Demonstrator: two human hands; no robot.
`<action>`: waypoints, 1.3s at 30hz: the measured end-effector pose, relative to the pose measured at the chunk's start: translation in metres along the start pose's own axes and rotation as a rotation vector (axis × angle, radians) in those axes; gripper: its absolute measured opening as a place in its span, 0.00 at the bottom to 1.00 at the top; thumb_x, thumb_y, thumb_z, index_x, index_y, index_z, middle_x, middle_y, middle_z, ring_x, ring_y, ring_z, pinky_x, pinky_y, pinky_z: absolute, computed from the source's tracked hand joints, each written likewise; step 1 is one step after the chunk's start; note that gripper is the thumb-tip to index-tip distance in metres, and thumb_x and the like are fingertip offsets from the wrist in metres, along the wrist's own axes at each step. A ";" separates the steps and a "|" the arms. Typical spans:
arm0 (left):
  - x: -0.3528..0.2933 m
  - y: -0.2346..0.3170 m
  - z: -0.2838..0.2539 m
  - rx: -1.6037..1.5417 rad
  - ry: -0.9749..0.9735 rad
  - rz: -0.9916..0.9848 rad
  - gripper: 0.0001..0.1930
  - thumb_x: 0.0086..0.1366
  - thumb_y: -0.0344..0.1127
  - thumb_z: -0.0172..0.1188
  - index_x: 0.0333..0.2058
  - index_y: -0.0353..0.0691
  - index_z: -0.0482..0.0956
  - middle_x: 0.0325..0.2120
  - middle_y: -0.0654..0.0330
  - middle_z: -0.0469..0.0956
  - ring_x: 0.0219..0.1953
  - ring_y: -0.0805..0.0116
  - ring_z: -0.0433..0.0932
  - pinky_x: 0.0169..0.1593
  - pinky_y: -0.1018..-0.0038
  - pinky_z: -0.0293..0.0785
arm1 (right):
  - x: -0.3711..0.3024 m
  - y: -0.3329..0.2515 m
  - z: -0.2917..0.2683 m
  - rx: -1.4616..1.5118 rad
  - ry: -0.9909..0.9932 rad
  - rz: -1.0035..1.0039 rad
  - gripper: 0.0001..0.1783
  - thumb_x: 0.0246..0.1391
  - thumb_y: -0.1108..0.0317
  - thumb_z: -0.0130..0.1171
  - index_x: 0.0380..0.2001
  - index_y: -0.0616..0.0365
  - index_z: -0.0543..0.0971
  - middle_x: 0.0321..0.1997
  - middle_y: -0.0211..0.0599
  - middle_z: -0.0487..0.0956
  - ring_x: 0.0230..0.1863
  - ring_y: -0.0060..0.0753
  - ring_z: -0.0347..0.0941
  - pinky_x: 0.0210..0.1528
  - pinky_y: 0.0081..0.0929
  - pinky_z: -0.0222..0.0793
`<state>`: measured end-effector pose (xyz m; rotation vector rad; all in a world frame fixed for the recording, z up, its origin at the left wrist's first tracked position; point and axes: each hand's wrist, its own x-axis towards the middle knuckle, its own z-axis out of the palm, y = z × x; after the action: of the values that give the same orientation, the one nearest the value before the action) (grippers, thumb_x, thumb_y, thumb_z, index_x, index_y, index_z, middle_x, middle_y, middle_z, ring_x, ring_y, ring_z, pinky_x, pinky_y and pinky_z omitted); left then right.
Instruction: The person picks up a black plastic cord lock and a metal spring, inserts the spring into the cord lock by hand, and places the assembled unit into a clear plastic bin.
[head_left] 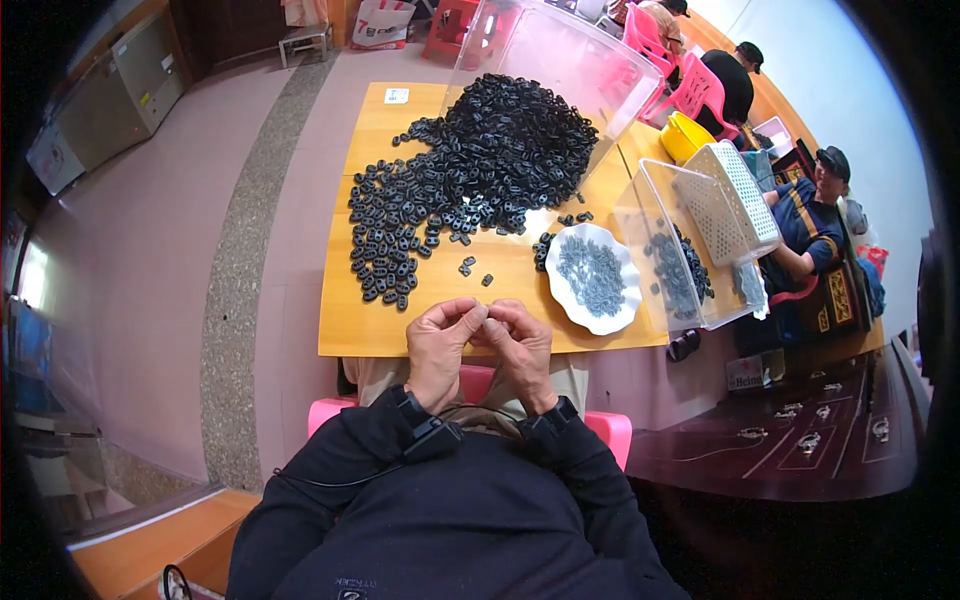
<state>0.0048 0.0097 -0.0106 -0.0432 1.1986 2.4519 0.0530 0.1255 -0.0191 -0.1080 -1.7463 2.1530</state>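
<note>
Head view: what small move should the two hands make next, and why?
Perhaps a gentle press of the right hand's thumb toward the left hand: their fingertips meet near the wooden table's edge, apparently pinching something too small to make out. Finishing there seems better than reaching for the heaped black two-holed pieces beyond.

Dark navy, near-black long-sleeve top (pixel 450 510) fills the bottom centre of the frame, small pale print (pixel 352 594) at the lower edge. Left hand (pixel 437 350) and right hand (pixel 522 350) bare. Black strap (pixel 552 418) on right wrist; left wrist has a black band (pixel 410 405) plus boxy black module (pixel 436 438). Thin black cable (pixel 345 485) loops from the module over the left sleeve. Beige trousers (pixel 566 378) mid-frame, mostly hidden.
</note>
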 end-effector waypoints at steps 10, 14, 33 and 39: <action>0.001 -0.003 -0.003 -0.066 -0.036 -0.010 0.09 0.62 0.26 0.61 0.40 0.30 0.78 0.32 0.61 0.79 0.31 0.78 0.76 0.37 0.83 0.74 | 0.001 0.003 -0.007 -0.059 0.017 0.017 0.09 0.54 0.79 0.59 0.40 0.65 0.79 0.41 0.36 0.78 0.38 0.23 0.77 0.42 0.20 0.77; 0.001 -0.002 -0.001 -0.062 -0.033 -0.029 0.07 0.62 0.26 0.60 0.39 0.31 0.78 0.32 0.60 0.79 0.32 0.77 0.77 0.38 0.83 0.75 | 0.004 -0.003 -0.014 -0.002 -0.017 0.118 0.10 0.52 0.79 0.62 0.39 0.65 0.79 0.34 0.33 0.82 0.35 0.21 0.77 0.39 0.17 0.75; 0.002 0.005 -0.001 -0.039 -0.022 -0.106 0.08 0.62 0.24 0.59 0.40 0.31 0.74 0.32 0.58 0.79 0.30 0.74 0.79 0.37 0.81 0.79 | 0.014 -0.017 -0.027 0.222 0.159 0.389 0.11 0.56 0.77 0.58 0.43 0.67 0.76 0.37 0.37 0.79 0.35 0.28 0.79 0.40 0.24 0.79; 0.003 0.005 -0.003 -0.046 -0.030 -0.142 0.09 0.62 0.24 0.58 0.42 0.31 0.74 0.35 0.55 0.79 0.35 0.71 0.80 0.41 0.77 0.80 | 0.016 -0.024 -0.029 0.245 0.131 0.428 0.09 0.55 0.76 0.58 0.40 0.67 0.76 0.35 0.39 0.79 0.34 0.29 0.79 0.39 0.25 0.80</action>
<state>-0.0002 0.0057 -0.0089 -0.1008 1.0872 2.3478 0.0524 0.1619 -0.0006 -0.5915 -1.4718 2.5716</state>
